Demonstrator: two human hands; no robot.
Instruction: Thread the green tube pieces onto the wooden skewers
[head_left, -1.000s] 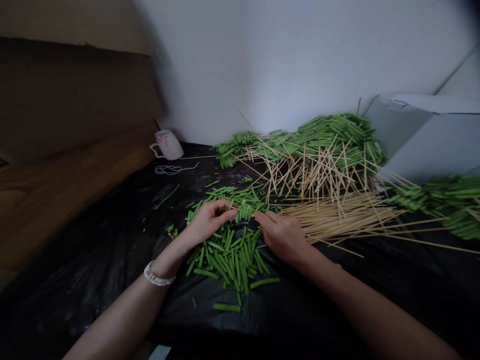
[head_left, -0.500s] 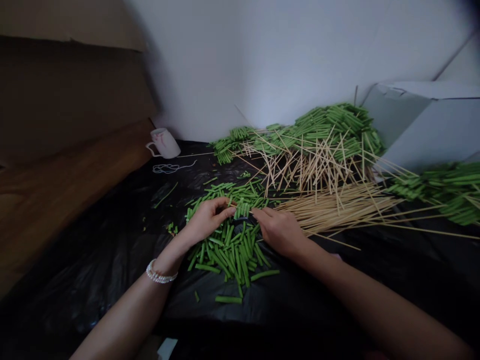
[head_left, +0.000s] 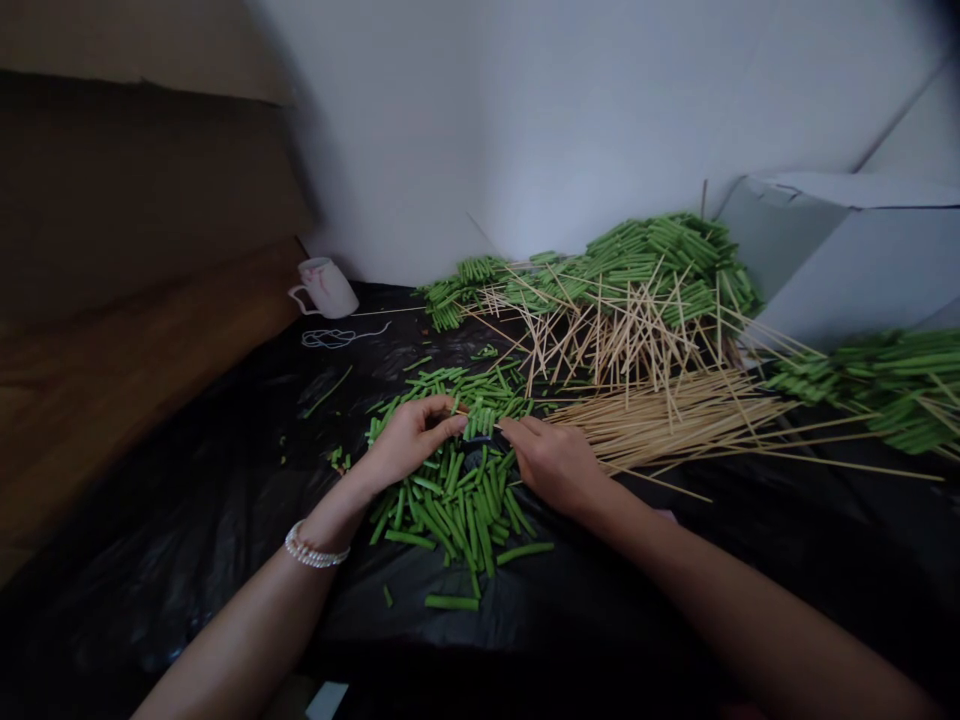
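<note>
Over a loose pile of cut green bean pieces (head_left: 469, 510), both hands meet at a thin wooden skewer, most of which is hidden by my fingers. Several short bean pieces (head_left: 480, 422) sit side by side across it, between the hands. My right hand (head_left: 555, 462) is closed, pinching the skewer just to the right of these pieces. My left hand (head_left: 412, 438), with a beaded bracelet (head_left: 313, 552) on its wrist, is closed at the skewer's other end. Thumb and fingers there pinch a small green bean piece (head_left: 456, 404), partly hidden.
Bare wooden skewers (head_left: 675, 420) lie in a heap to the right. Behind them are stacked skewers filled with bean pieces (head_left: 667, 255), with more filled skewers (head_left: 885, 380) at far right. A mug (head_left: 328, 288), white string (head_left: 334, 338) and a white box (head_left: 847, 250) stand or lie around the black plastic sheet (head_left: 247, 520).
The view has shifted slightly, so everything sits a little further left. Both hands keep nearly the same pose around the skewer and its bean pieces.
</note>
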